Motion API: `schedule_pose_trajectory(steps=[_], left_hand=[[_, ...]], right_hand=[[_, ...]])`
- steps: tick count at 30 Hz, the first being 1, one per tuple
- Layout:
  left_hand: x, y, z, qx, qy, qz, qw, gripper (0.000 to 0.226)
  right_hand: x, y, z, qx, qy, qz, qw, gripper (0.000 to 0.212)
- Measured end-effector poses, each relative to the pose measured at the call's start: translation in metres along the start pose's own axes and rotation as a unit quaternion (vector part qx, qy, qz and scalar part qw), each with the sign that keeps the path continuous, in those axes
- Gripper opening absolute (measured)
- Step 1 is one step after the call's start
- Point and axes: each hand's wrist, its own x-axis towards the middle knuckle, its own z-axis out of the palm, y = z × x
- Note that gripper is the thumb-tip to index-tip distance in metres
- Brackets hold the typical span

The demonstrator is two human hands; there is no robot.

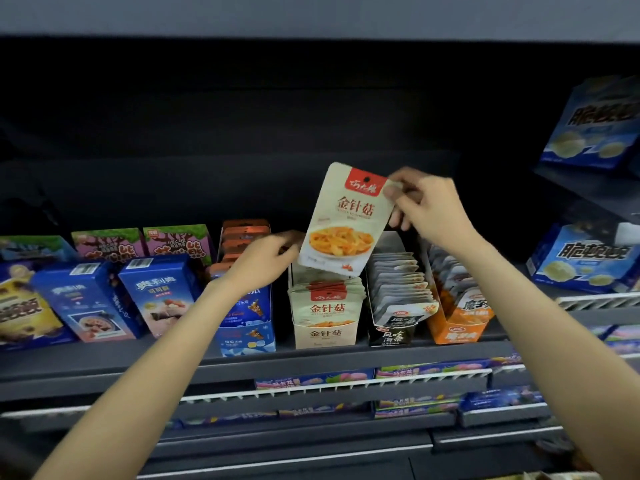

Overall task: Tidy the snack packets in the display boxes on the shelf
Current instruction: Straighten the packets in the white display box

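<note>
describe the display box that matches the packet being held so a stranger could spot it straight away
On the dark shelf, look at the row of open display boxes right of the blue cartons. The cream cardboard display box stands between a blue box and a black-fronted box, alone in being cream with red lettering.

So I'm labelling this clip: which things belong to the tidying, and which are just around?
Job:
- beige mushroom packet, pinched by right hand, touched by left hand
- beige display box
- black display box
- orange display box

Just around:
- blue Oreo boxes
- blue-white boxes, right
</note>
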Motion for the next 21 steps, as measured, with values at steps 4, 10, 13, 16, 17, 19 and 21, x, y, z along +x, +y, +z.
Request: schedule_pose_trajectory(steps=[4,10,13,16,17,19,21], left_hand=[[0.003,0.008,0.004,-0.108,0.018,-0.073,0.991,0.034],[0.006,-0.003,0.006,-0.270,0.006,-0.136,0.953,0.073],[0.008,0.002,0.003,-0.324,0.003,-0.147,0.935,0.049],[0.007,0.002,0.002,-0.359,-0.001,-0.140,0.923,0.039],[0.006,0.002,0.003,-0.358,-0.011,-0.124,0.925,0.030],[0.003,0.001,0.006,-0.328,-0.012,-0.108,0.938,0.021],[0.002,0.005,0.008,-0.293,-0.008,-0.098,0.951,0.020]], right_hand=[[0.004,0.013,0.002,0.066,0.054,0.055,0.995,0.009],[0.006,0.020,0.002,0.129,0.073,0.090,0.985,0.009],[0.001,0.019,-0.002,0.196,0.026,0.053,0.979,0.012],[-0.007,0.016,-0.009,0.219,-0.028,-0.013,0.975,0.023],[-0.011,0.015,-0.010,0.208,-0.044,-0.037,0.976,0.026],[-0.016,0.013,-0.013,0.194,-0.066,-0.060,0.977,0.032],[-0.017,0.012,-0.017,0.201,-0.069,-0.064,0.975,0.033]])
